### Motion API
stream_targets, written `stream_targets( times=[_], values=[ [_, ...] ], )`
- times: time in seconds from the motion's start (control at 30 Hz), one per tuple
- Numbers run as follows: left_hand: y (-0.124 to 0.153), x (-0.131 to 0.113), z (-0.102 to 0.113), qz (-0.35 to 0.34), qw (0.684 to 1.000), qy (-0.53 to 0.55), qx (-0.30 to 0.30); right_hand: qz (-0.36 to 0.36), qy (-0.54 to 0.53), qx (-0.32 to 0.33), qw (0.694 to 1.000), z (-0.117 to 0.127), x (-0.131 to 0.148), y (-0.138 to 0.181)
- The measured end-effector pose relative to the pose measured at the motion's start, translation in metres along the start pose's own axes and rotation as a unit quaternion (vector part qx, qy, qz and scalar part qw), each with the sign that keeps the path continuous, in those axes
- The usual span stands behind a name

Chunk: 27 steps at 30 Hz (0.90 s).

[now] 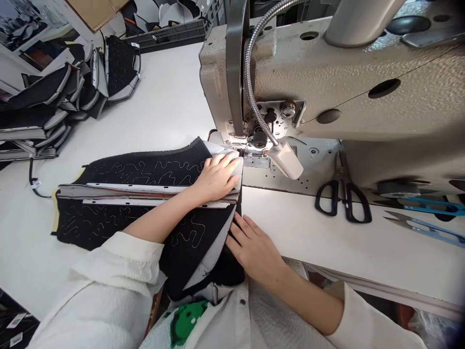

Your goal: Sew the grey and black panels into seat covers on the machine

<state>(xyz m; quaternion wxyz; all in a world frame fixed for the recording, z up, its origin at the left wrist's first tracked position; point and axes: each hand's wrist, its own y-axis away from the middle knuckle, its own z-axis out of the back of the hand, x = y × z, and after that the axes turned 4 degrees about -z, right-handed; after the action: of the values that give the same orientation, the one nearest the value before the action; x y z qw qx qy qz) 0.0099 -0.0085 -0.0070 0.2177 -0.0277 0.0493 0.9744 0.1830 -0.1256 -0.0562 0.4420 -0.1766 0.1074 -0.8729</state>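
A black quilted fabric piece (145,169) with wavy stitch lines and white-edged layers lies on the white table, its right end reaching the needle area of the sewing machine (327,87). My left hand (218,177) lies flat on top of the fabric's right end, fingers stretched toward the presser foot (254,145). Lower down, my right hand (254,247) rests flat at the fabric's near right edge, fingers extended and touching the grey-white border. Neither hand grips anything.
Black-handled scissors (343,198) lie on the table right of the machine bed. Blue thread snips (425,228) lie at the far right. A stack of similar fabric pieces (54,106) stands at the back left. A gooseneck lamp (286,160) hangs over the needle area.
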Motion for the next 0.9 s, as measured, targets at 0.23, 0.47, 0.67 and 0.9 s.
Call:
stream_targets(
  times=[0.23,0.47,0.67,0.9],
  values=[
    [0.001,0.0,0.001,0.003,1.0,-0.007,0.002,0.014,0.009,0.035,0.999,0.001,0.0,0.001],
    [0.016,0.002,-0.003,-0.002,1.0,-0.02,-0.023,0.026,-0.002,0.069,0.997,0.007,0.008,0.003],
    [0.057,0.003,0.005,-0.031,0.999,-0.005,-0.035,0.044,-0.026,0.078,0.996,0.012,0.012,0.011],
    [0.058,0.006,0.001,-0.04,0.998,0.026,-0.043,0.059,-0.032,0.057,0.996,0.007,0.011,0.015]
  ],
)
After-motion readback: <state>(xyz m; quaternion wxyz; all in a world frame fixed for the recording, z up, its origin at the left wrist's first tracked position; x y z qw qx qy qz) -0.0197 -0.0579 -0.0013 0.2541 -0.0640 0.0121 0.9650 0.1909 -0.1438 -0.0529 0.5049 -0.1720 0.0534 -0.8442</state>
